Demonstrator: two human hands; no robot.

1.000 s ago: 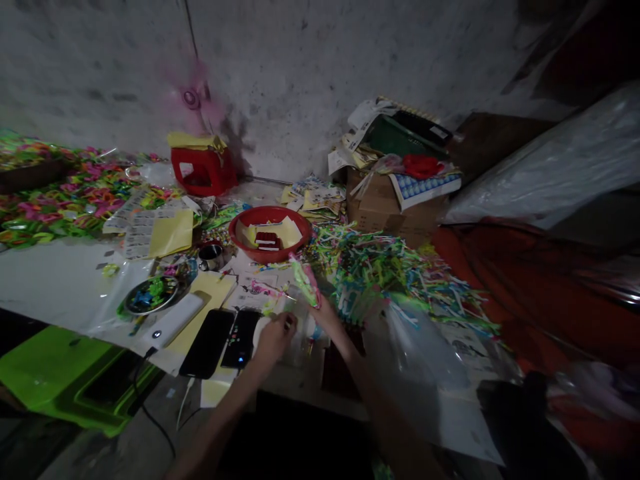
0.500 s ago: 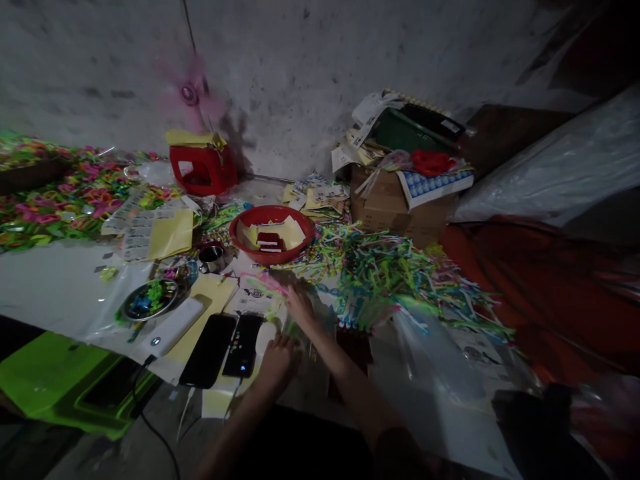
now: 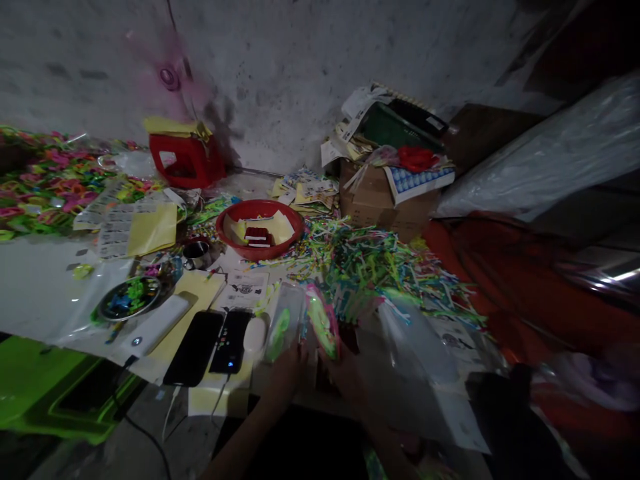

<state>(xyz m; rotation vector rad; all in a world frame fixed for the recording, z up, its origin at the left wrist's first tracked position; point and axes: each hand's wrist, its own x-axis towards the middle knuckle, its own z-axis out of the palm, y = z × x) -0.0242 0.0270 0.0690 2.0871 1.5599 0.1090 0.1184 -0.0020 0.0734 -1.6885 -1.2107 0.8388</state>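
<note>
My left hand (image 3: 284, 373) and my right hand (image 3: 350, 377) are close together at the table's near edge, raised a little. The left holds a clear plastic packet (image 3: 283, 321) with a green piece inside. Between the right hand's fingers is a pink and green toy piece (image 3: 323, 327), tilted upright. Both are blurred in the dim light. Just behind them lies a wide heap of coloured plastic strips (image 3: 385, 267). A sheet of clear plastic (image 3: 415, 353) lies to the right of my right hand.
Two dark phones (image 3: 213, 339) and a white power bank (image 3: 153, 325) lie left of my hands. A red bowl (image 3: 259, 230) with yellow papers stands behind. Further back are a cardboard box (image 3: 383, 200), a red stool (image 3: 183, 160), a spinning pink fan (image 3: 170, 75). A green stool (image 3: 40, 393) sits low left.
Both hands have pulled back from the table toward me and lifted. They now hold the clear packet and the pink and green piece up together. The view has shifted slightly right.
</note>
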